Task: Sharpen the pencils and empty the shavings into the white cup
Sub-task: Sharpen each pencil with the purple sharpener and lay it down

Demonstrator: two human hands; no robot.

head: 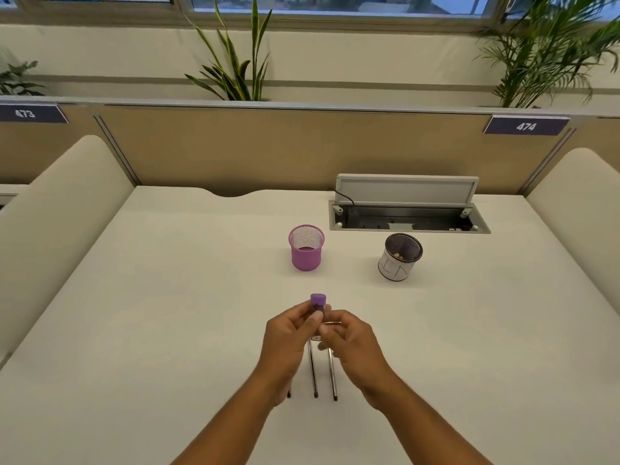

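Three pencils [315, 370] lie on table [167, 297] at 6 o'clock under both hands, left hand [285, 333] grip pinching purple sharpener [317, 305], right hand [349, 344] grip pinching a pencil at it; sharpening step, next twist, white cup [399, 258] at 1 o'clock.

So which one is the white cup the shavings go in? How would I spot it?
Start at the open cable hatch sunk into the far right of the desk. Just in front of it stand two cups; take the right one. The white cup has a dark mesh inside and pen lines on its wall, while its neighbour to the left, the pink cup, is pink mesh all over.
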